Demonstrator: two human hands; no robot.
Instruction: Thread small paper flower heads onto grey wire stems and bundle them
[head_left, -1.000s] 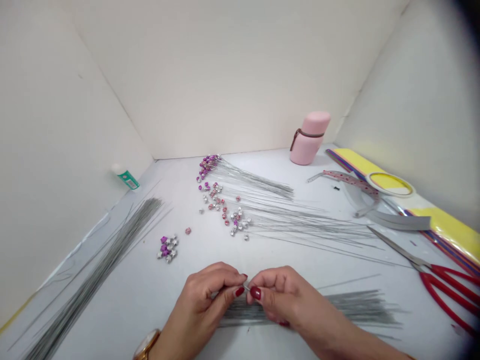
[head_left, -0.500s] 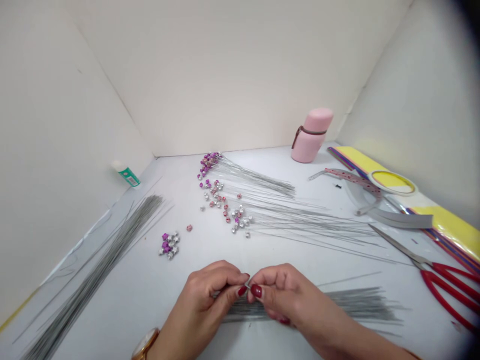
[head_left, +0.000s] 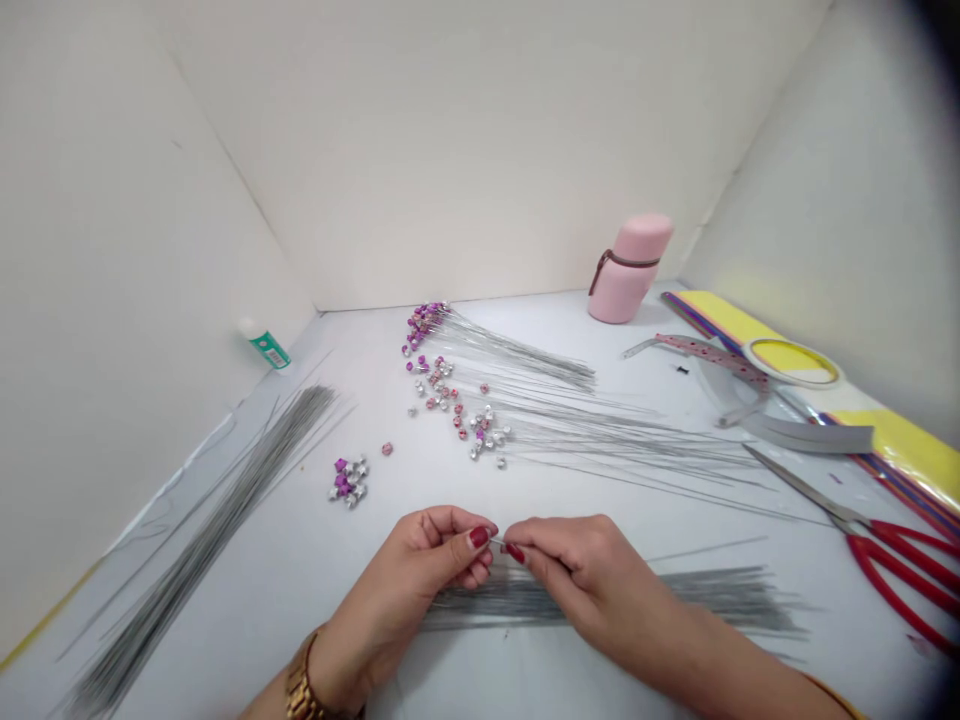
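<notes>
A short stretch of thin grey wire (head_left: 498, 542) shows between my two hands. One end is pinched between the thumb and forefinger of my left hand (head_left: 442, 555), its other fingers curled. My right hand (head_left: 592, 570) pinches the wire from the other side, thumb against forefinger. Whatever else sits inside the fingertips is hidden. Under and behind both hands lies a bundle of grey wires (head_left: 735, 597). Left of them is a small cluster of purple and silver folded stars (head_left: 349, 482), with a single pink star (head_left: 387, 448) nearby.
Star-tipped wires (head_left: 525, 350) lie at the back middle, more (head_left: 630, 445) in front. Another wire bundle (head_left: 225, 520) runs along the left. Red-handled scissors (head_left: 855, 525), tape roll (head_left: 829, 372), coloured sheets (head_left: 892, 435) and a pink bottle (head_left: 626, 275) stand right. A glue stick (head_left: 266, 345) leans left.
Both hands have risen slightly. My left hand has turned so its curled fingers show, and my right hand has rolled knuckles-up. More wire shows between the fingertips. The view has shifted slightly.
</notes>
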